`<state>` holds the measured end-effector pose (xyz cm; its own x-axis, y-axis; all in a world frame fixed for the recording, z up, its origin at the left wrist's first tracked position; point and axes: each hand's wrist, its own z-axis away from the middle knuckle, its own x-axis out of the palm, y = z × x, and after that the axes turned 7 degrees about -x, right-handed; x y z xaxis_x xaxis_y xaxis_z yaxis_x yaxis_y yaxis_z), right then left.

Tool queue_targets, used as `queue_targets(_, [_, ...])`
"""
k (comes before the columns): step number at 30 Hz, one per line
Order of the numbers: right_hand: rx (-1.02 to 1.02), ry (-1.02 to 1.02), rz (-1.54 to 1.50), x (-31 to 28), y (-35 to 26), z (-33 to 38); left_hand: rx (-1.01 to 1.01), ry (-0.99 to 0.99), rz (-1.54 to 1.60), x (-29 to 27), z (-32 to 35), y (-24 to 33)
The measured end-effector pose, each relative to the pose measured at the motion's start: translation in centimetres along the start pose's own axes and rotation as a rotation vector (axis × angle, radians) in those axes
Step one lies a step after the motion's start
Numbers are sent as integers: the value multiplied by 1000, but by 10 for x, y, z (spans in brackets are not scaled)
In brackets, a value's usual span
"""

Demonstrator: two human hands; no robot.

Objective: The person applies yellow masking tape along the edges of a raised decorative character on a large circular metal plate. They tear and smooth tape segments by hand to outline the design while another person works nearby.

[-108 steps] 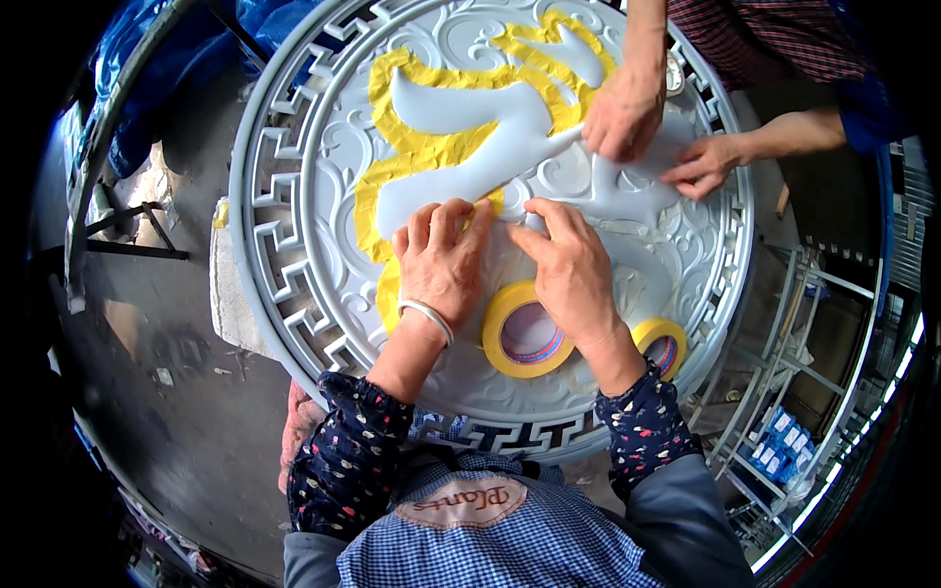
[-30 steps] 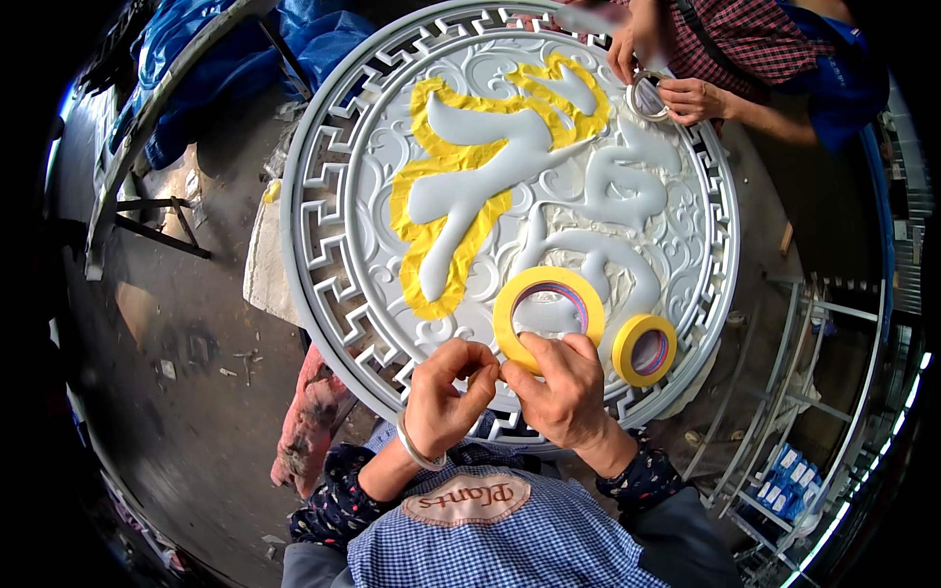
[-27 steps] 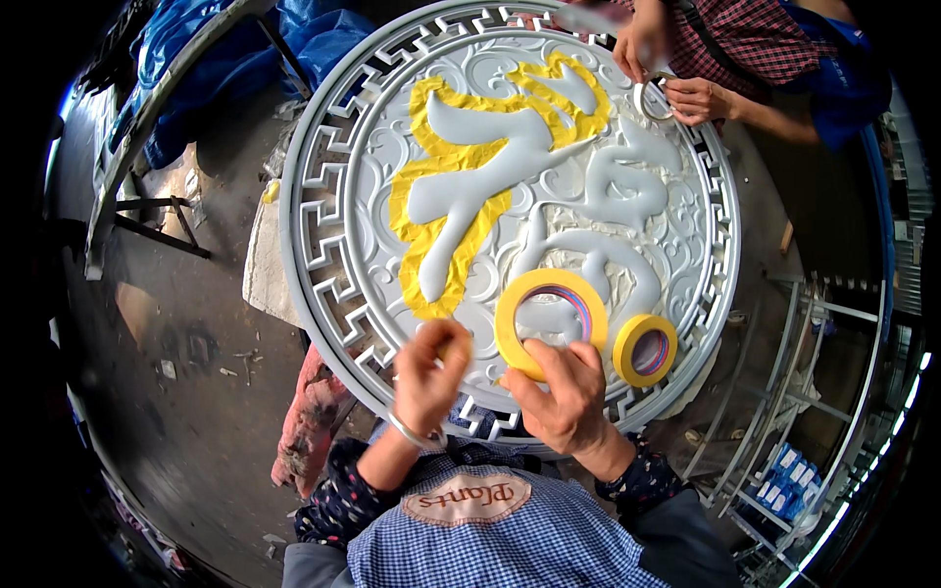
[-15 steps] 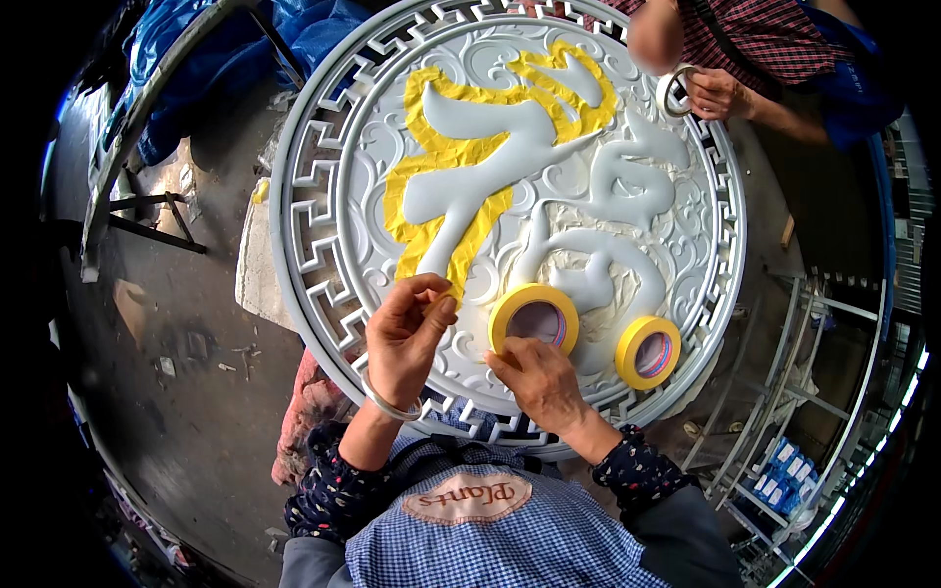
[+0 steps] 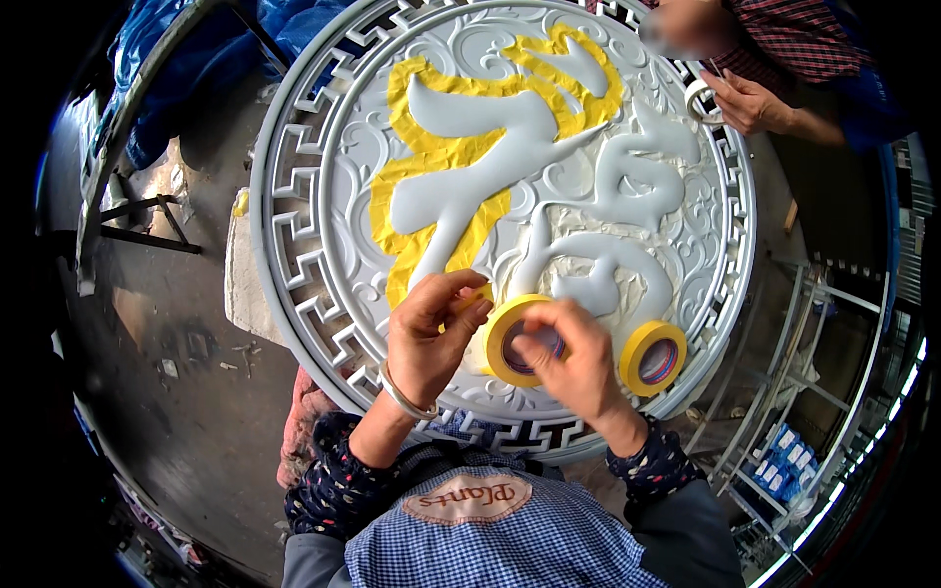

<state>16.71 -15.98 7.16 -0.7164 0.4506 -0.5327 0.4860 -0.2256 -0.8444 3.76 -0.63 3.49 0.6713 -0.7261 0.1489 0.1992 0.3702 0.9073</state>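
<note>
The round grey panel [image 5: 338, 284] lay flat, presumably so its relief faced upward. From left to right: yellow tape edging [image 5: 446, 160] followed the outline of a smooth raised shape; the left hand [image 5: 423, 338] pinched a yellow strip [image 5: 477, 296] between thumb and fingers, probably to control its end; beside it, the tape roll [image 5: 496, 343] tilted above the panel's near part. The right hand [image 5: 578, 367], blurred, overlapped the roll's opening; its grip could not be told. A spare roll [image 5: 632, 358] sat at right, seemingly within reach. Far right, a co-worker's hand [image 5: 755, 106] held a white roll [image 5: 692, 101].
</note>
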Motion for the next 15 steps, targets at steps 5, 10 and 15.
queue_targets(5, [333, -39, -544, -4, 15, -32, 182, -45, -191, 12, -13, 6])
queue_targets(10, [464, -98, -750, -3, 25, -41, 112, -118, -242, 8, -26, 14])
queue_targets(15, [475, -2, -673, -2, 35, -45, -32, -200, -37, 5, -36, 7])
